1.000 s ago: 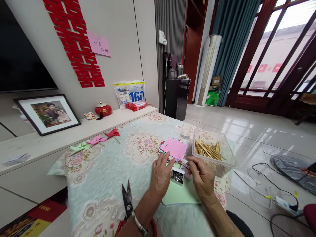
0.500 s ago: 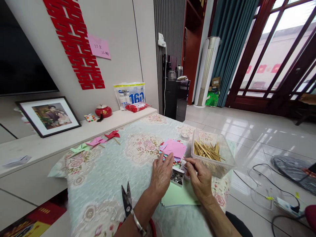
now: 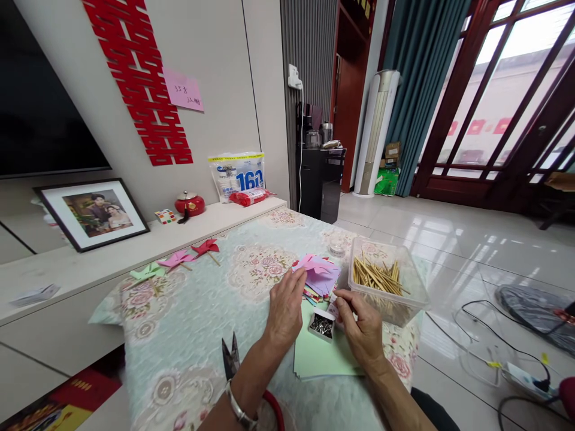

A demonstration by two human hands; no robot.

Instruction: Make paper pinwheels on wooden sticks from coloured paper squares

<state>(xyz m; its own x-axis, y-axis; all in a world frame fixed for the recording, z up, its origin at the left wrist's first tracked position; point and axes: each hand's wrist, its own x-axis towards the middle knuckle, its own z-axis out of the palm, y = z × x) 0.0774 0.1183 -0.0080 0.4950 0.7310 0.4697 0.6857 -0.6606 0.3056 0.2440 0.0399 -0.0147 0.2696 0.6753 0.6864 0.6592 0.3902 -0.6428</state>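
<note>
My left hand (image 3: 284,309) rests on the flowered tablecloth (image 3: 197,323) and lifts the edge of a stack of coloured paper squares (image 3: 320,275), pink on top, with its fingertips. My right hand (image 3: 362,323) is curled, fingers pinched together just right of a small open box of metal pins (image 3: 322,325); what it holds is too small to name. Both hands hover over light green paper sheets (image 3: 318,356). A clear plastic tub of wooden sticks (image 3: 381,278) stands just beyond my right hand.
Red-handled scissors (image 3: 231,359) lie by my left forearm. Three paper pinwheels (image 3: 177,259) lie at the table's far left edge. A white ledge (image 3: 90,263) holds a framed photo, a red pot and a bag. Cables (image 3: 494,335) trail on the tiled floor at right.
My left hand has slid up from beside the pin box and raised the pink top sheets of the stack. My right hand has drawn slightly back toward the pin box.
</note>
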